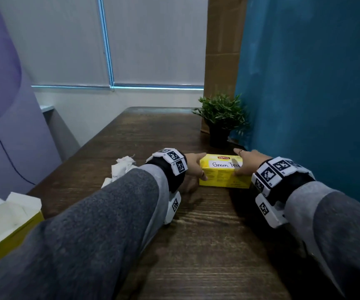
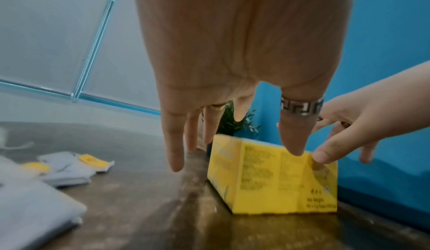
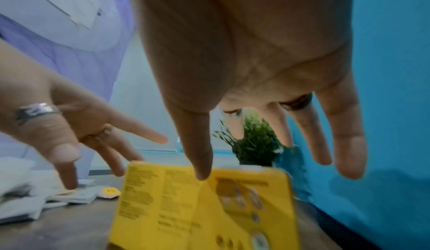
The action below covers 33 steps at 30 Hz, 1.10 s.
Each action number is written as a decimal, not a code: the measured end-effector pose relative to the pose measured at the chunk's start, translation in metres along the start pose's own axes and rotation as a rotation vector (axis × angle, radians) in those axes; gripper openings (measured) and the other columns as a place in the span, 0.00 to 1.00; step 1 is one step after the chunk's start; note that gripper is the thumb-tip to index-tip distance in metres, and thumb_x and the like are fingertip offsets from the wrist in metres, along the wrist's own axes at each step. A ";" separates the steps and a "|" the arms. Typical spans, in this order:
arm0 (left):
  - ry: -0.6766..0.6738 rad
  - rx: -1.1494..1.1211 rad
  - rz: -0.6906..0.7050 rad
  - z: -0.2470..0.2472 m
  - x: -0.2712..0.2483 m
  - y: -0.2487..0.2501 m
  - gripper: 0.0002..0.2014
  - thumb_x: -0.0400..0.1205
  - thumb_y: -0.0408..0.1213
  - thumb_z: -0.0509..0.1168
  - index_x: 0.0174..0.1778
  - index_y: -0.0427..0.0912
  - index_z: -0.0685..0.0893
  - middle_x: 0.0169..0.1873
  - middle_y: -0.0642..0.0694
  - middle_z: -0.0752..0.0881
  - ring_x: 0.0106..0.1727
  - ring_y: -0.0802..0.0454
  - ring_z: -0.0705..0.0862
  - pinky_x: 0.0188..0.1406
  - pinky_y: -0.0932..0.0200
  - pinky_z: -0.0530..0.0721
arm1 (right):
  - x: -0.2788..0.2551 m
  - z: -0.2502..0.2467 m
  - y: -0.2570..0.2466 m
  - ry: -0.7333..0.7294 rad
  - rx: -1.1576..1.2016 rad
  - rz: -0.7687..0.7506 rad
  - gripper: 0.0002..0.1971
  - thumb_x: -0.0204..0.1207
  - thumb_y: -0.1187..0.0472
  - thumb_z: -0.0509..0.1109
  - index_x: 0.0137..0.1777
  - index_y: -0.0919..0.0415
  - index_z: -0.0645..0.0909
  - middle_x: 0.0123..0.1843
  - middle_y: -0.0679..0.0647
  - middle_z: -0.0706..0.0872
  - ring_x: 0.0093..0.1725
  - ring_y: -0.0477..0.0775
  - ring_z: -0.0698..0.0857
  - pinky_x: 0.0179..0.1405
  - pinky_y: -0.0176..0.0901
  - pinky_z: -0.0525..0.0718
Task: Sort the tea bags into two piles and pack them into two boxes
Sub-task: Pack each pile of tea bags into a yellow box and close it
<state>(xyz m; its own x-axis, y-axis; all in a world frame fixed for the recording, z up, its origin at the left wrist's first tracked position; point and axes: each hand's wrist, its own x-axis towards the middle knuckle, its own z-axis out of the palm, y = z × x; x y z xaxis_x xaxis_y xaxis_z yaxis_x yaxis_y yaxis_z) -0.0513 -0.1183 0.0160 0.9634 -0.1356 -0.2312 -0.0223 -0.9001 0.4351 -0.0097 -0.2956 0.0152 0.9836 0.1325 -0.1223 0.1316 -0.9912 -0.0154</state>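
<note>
yellow tea box (image 1: 223, 174) with a white "green tea" label stands closed on the dark wooden desk (image 1: 207, 234), just in front of a small potted plant (image 1: 221, 118) and near the blue wall (image 1: 315, 94). left hand (image 1: 193, 167) at the box's left end, fingers straight and spread, thumb lying against the near face; grip apart, not clamped. right hand (image 1: 247, 162) at the right end, fingers straight over the top, thumb tip touching the front upper edge; grip also apart. loose tea bags (image 2: 74, 167) with yellow tags lie on the desk left of the box. a second, open yellow box (image 1: 5, 221) sits at the near left edge.
</note>
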 end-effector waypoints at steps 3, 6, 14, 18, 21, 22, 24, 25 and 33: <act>0.099 0.053 0.013 -0.028 -0.022 -0.001 0.34 0.81 0.39 0.67 0.81 0.45 0.60 0.77 0.45 0.69 0.75 0.47 0.70 0.54 0.63 0.72 | -0.014 -0.020 -0.020 0.170 0.077 -0.029 0.40 0.75 0.43 0.68 0.82 0.41 0.49 0.78 0.60 0.67 0.73 0.65 0.73 0.67 0.59 0.75; 0.189 0.097 0.010 -0.066 -0.055 -0.007 0.28 0.81 0.41 0.66 0.78 0.47 0.68 0.75 0.45 0.72 0.74 0.46 0.72 0.55 0.63 0.71 | -0.033 -0.043 -0.052 0.277 0.205 -0.167 0.35 0.76 0.48 0.67 0.81 0.48 0.58 0.75 0.59 0.73 0.70 0.62 0.76 0.67 0.57 0.78; 0.345 0.136 -0.068 -0.134 -0.184 -0.062 0.23 0.79 0.42 0.67 0.72 0.53 0.74 0.68 0.49 0.79 0.65 0.48 0.80 0.57 0.51 0.84 | -0.101 -0.060 -0.162 0.279 0.352 -0.523 0.23 0.77 0.51 0.68 0.71 0.53 0.74 0.61 0.56 0.84 0.55 0.57 0.86 0.61 0.49 0.81; 0.355 0.175 -0.169 -0.144 -0.240 -0.110 0.23 0.79 0.42 0.68 0.71 0.52 0.75 0.67 0.48 0.80 0.64 0.48 0.81 0.65 0.49 0.80 | -0.119 -0.045 -0.215 0.179 0.364 -0.654 0.21 0.77 0.49 0.68 0.69 0.51 0.76 0.64 0.54 0.85 0.62 0.54 0.83 0.57 0.41 0.78; 0.347 0.224 -0.302 -0.143 -0.268 -0.151 0.24 0.78 0.43 0.70 0.70 0.52 0.76 0.67 0.47 0.80 0.64 0.49 0.81 0.67 0.58 0.73 | -0.126 -0.030 -0.254 0.093 0.364 -0.730 0.22 0.78 0.46 0.67 0.69 0.53 0.76 0.68 0.54 0.82 0.65 0.54 0.81 0.59 0.41 0.76; 0.342 0.246 -0.348 -0.142 -0.274 -0.165 0.25 0.77 0.43 0.70 0.71 0.51 0.75 0.66 0.46 0.80 0.64 0.48 0.80 0.66 0.58 0.73 | -0.127 -0.024 -0.266 0.058 0.365 -0.740 0.23 0.78 0.45 0.66 0.70 0.53 0.76 0.69 0.54 0.81 0.63 0.54 0.81 0.58 0.42 0.78; 0.304 0.292 -0.470 -0.137 -0.285 -0.190 0.28 0.78 0.45 0.69 0.74 0.51 0.71 0.67 0.44 0.79 0.64 0.48 0.79 0.50 0.61 0.80 | -0.130 -0.012 -0.289 -0.026 0.369 -0.756 0.25 0.78 0.43 0.65 0.71 0.55 0.74 0.67 0.54 0.81 0.54 0.51 0.80 0.41 0.37 0.79; 0.269 0.322 -0.537 -0.134 -0.289 -0.201 0.29 0.79 0.46 0.68 0.75 0.52 0.68 0.69 0.44 0.77 0.65 0.48 0.77 0.36 0.67 0.78 | -0.132 -0.006 -0.300 -0.071 0.366 -0.756 0.27 0.78 0.43 0.64 0.73 0.56 0.72 0.64 0.54 0.80 0.52 0.49 0.78 0.35 0.33 0.75; 0.095 0.138 -0.737 -0.111 -0.289 -0.266 0.42 0.75 0.41 0.73 0.80 0.57 0.56 0.76 0.41 0.68 0.63 0.40 0.82 0.24 0.66 0.79 | -0.131 0.037 -0.354 -0.186 0.307 -0.692 0.26 0.79 0.53 0.68 0.72 0.67 0.72 0.68 0.62 0.81 0.64 0.62 0.82 0.42 0.42 0.85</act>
<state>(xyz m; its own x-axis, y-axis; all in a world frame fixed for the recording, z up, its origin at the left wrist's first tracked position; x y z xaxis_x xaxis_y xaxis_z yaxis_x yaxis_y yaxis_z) -0.2943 0.2064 0.0632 0.7605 0.5526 -0.3410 0.6098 -0.7883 0.0825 -0.1896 0.0379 -0.0002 0.6496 0.7456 -0.1487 0.6411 -0.6424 -0.4199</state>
